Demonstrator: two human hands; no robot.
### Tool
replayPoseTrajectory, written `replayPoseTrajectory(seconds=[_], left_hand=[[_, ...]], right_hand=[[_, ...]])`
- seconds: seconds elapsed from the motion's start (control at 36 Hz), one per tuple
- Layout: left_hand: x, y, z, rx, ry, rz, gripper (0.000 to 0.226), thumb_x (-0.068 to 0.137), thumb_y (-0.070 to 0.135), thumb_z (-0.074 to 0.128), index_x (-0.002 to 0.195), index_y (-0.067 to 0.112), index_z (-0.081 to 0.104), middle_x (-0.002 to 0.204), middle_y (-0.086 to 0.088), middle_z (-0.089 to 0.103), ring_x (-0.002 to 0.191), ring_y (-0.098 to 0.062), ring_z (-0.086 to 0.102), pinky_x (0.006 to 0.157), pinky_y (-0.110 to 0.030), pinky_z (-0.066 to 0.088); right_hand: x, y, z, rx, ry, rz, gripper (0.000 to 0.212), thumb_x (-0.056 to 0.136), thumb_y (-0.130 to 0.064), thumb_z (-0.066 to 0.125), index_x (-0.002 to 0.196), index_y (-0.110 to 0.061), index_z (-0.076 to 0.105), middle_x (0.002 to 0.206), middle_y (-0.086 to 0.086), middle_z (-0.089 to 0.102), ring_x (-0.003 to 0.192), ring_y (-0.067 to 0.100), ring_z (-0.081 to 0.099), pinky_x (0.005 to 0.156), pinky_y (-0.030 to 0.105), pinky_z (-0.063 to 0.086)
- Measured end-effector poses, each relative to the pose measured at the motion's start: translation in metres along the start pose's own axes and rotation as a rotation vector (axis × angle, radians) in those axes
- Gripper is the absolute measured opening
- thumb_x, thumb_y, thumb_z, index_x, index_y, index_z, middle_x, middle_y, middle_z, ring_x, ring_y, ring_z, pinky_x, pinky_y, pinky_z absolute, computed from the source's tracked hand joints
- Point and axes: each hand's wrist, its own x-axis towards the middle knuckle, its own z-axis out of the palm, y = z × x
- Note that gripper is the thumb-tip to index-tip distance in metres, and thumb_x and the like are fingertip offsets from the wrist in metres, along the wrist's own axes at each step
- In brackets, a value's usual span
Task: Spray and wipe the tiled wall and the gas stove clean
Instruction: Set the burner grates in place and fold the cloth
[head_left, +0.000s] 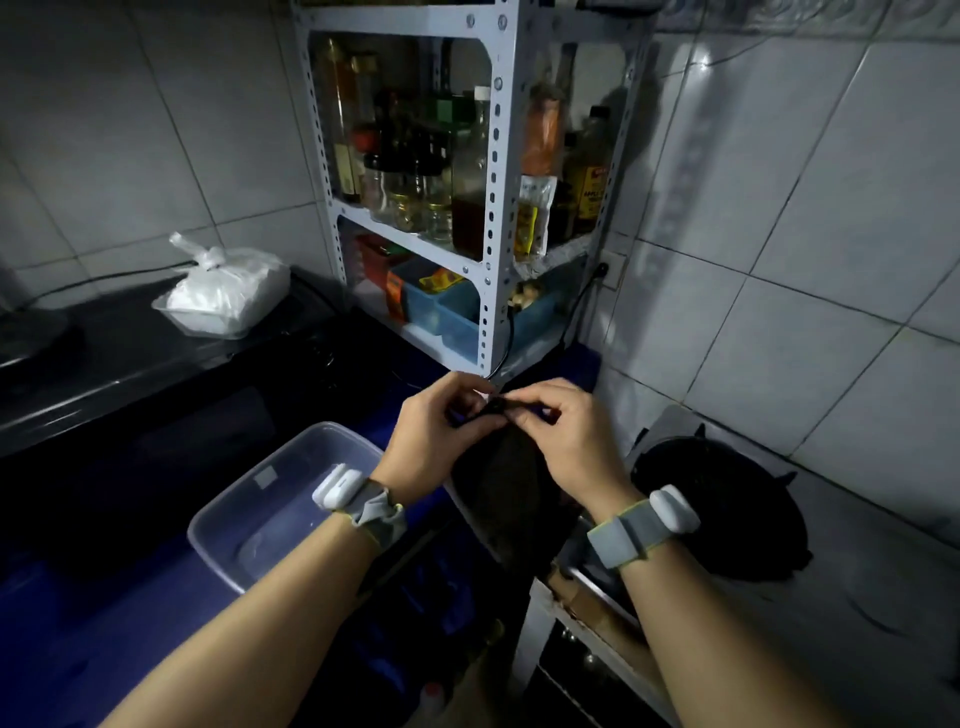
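A dark cloth (501, 493) hangs in front of me, and both hands pinch its top edge. My left hand (434, 434) holds the left part of that edge, my right hand (563, 434) the right part, fingertips nearly touching. The gas stove (852, 597) stands at the lower right with a black burner grate (722, 514) on its steel top. The tiled wall (810, 218) rises behind the stove, pale and glossy. No spray bottle shows.
A grey metal rack (493, 171) of bottles and jars stands in the corner, blue boxes on its lower shelf. A clear plastic tub (283, 499) sits at the lower left. A tied white bag (223, 291) lies on a black counter. A cable and socket (613, 270) are by the rack.
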Motion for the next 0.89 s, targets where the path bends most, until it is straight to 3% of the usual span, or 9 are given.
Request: replayPoseTrajectory(seconds=[0.08,0.17,0.28,0.36,0.44,0.56,0.75,0.83,0.89], left_hand=[[0.011,-0.006,-0.014,-0.036,-0.099,-0.021,0.014,0.085,0.028,0.077,0.097,0.026,0.071,0.088,0.008,0.071,0.081,-0.007,0.065,0.077,-0.029,0.051],[0.023,-0.003,-0.027,-0.127,-0.136,-0.011,0.004,0.088,0.029,0.069,0.091,0.03,0.068,0.087,0.001,0.071,0.082,-0.021,0.067,0.077,-0.039,0.053],[0.039,0.007,-0.046,-0.106,-0.147,0.074,0.008,0.093,0.016,0.064,0.096,0.024,0.062,0.086,0.009,0.064,0.08,-0.004,0.061,0.078,-0.029,0.05],[0.045,0.004,-0.06,-0.026,-0.145,0.09,0.008,0.095,0.011,0.063,0.099,0.018,0.06,0.09,0.014,0.062,0.079,0.003,0.056,0.077,-0.021,0.046],[0.043,-0.009,-0.072,-0.033,-0.116,0.063,0.006,0.096,0.013,0.061,0.1,0.016,0.059,0.089,0.01,0.062,0.081,0.001,0.056,0.079,-0.022,0.045],[0.029,-0.027,-0.083,-0.099,-0.122,0.002,0.003,0.098,0.015,0.06,0.098,0.018,0.059,0.087,0.006,0.06,0.081,0.0,0.052,0.078,-0.02,0.043],[0.018,-0.046,-0.097,-0.147,0.015,-0.139,0.006,0.099,0.016,0.057,0.097,0.021,0.058,0.087,0.005,0.058,0.082,-0.005,0.051,0.077,-0.025,0.043],[0.013,-0.061,-0.1,-0.079,0.07,-0.206,0.004,0.098,0.017,0.06,0.1,0.014,0.06,0.087,0.001,0.061,0.079,-0.007,0.053,0.078,-0.03,0.046],[0.008,-0.069,-0.098,-0.028,0.087,-0.269,0.009,0.097,0.018,0.062,0.101,0.01,0.062,0.087,-0.003,0.063,0.078,-0.01,0.054,0.078,-0.035,0.048]], right_hand=[[0.004,-0.006,0.008,0.087,-0.093,0.104,0.009,0.088,-0.016,0.072,0.095,-0.021,0.073,0.084,-0.012,0.072,0.081,0.002,0.067,0.077,0.019,0.051],[0.001,-0.001,0.016,0.218,-0.227,0.202,0.012,0.089,-0.022,0.071,0.1,-0.026,0.066,0.091,-0.007,0.073,0.089,0.009,0.069,0.083,0.028,0.054],[-0.013,0.014,0.031,0.192,-0.4,0.337,0.023,0.086,-0.028,0.075,0.108,-0.024,0.069,0.107,-0.001,0.074,0.1,0.01,0.069,0.096,0.044,0.053],[-0.023,0.018,0.036,0.128,-0.469,0.387,0.038,0.084,-0.042,0.074,0.118,-0.028,0.067,0.114,-0.011,0.071,0.105,0.005,0.066,0.099,0.037,0.051],[-0.029,0.021,0.031,0.246,-0.405,0.415,0.037,0.083,-0.03,0.077,0.118,-0.021,0.067,0.113,-0.003,0.072,0.107,0.01,0.066,0.098,0.029,0.049],[-0.032,0.029,0.021,0.339,-0.398,0.489,0.028,0.085,-0.021,0.076,0.109,-0.008,0.067,0.108,0.008,0.073,0.104,0.023,0.068,0.096,0.038,0.051],[-0.04,0.04,0.001,-0.182,-0.783,0.489,0.018,0.089,-0.038,0.07,0.102,-0.026,0.073,0.096,-0.007,0.074,0.088,0.005,0.069,0.084,0.027,0.052],[-0.048,0.048,-0.011,-0.226,-0.719,0.48,0.012,0.091,-0.036,0.068,0.08,-0.032,0.068,0.076,-0.012,0.069,0.075,0.003,0.065,0.073,0.027,0.049],[-0.047,0.051,-0.02,-0.229,-0.634,0.494,0.015,0.092,-0.031,0.067,0.077,-0.031,0.067,0.074,-0.011,0.068,0.075,0.004,0.065,0.073,0.028,0.048]])
